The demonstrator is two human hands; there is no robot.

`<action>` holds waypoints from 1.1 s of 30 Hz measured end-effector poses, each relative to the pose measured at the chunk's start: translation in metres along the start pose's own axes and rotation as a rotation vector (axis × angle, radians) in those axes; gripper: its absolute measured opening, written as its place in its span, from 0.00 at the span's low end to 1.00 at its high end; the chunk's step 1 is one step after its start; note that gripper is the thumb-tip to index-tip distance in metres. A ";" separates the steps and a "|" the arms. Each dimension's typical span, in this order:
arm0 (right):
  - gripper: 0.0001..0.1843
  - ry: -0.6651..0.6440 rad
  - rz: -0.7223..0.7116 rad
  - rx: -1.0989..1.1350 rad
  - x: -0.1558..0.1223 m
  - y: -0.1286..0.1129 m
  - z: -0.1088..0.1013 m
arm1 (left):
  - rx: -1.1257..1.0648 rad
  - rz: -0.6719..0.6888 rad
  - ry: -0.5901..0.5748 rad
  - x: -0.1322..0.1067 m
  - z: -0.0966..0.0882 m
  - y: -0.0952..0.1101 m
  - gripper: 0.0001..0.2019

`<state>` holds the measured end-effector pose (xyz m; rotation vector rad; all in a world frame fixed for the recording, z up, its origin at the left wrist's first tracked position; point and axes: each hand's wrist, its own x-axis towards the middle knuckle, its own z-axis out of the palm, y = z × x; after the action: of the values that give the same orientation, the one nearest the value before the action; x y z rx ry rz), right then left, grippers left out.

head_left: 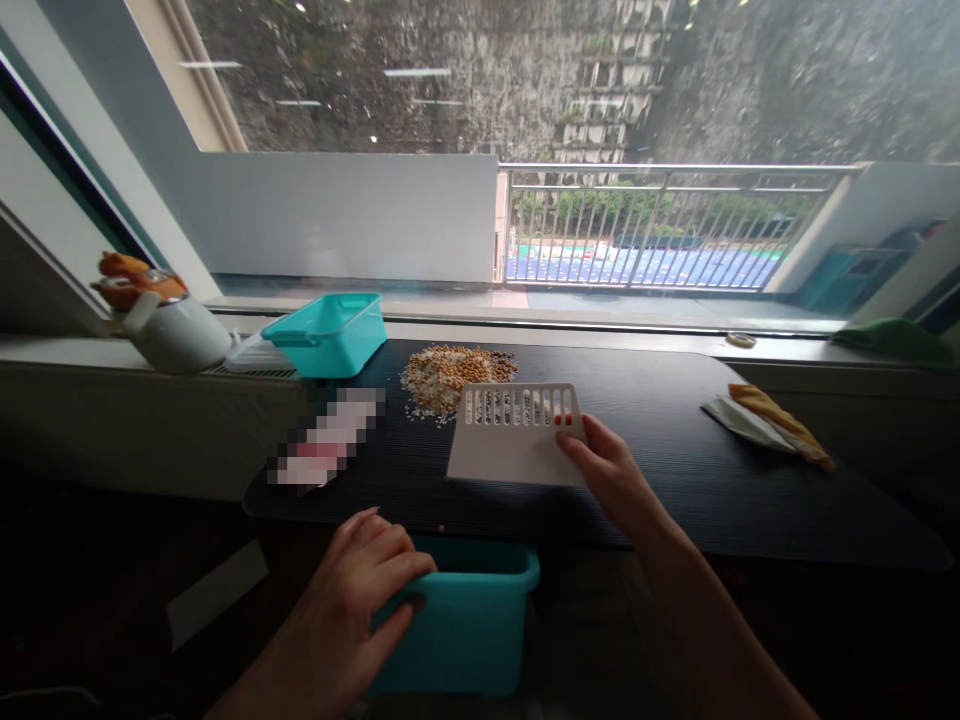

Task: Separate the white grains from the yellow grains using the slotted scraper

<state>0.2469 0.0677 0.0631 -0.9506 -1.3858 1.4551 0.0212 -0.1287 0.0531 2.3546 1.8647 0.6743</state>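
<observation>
My right hand (606, 462) grips the right edge of a white slotted plastic plate (510, 455), thumb on its face. The plate is tilted above the black table, its row of slots towards the far side. Just behind it lies a pile of mixed grains (450, 372), yellow-orange beans or kernels with white rice-like grains and a few dark ones. My left hand (375, 565) is closed over the near left rim of a teal plastic bin (465, 630), which is below the table's front edge. The inside of the bin is mostly dark.
A second teal bin (337, 340) stands at the table's back left, beside a white pot (176, 330) with an orange figure. A blurred-out item (326, 440) lies at left. Yellow and white packets (780, 425) lie at right. A tape roll (741, 340) sits on the sill.
</observation>
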 end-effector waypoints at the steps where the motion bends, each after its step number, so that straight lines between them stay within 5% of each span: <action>1: 0.17 -0.006 0.010 0.008 -0.002 -0.001 -0.001 | 0.006 0.002 0.006 0.000 -0.001 -0.001 0.15; 12: 0.14 -0.138 -0.029 -0.094 -0.042 0.011 0.000 | 0.028 0.020 0.038 -0.003 0.002 -0.006 0.13; 15: 0.16 0.005 -0.046 -0.080 -0.055 0.011 0.000 | 0.034 0.032 0.046 -0.001 0.004 -0.005 0.12; 23: 0.12 0.072 -0.166 -0.219 -0.025 0.025 0.024 | 0.033 0.081 0.042 0.003 0.008 -0.001 0.14; 33: 0.16 0.337 -0.255 -0.535 0.006 0.022 -0.027 | 0.021 0.106 0.021 0.005 0.013 -0.004 0.15</action>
<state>0.2688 0.0828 0.0394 -1.2301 -1.5967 0.7008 0.0236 -0.1202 0.0422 2.4842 1.7744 0.6951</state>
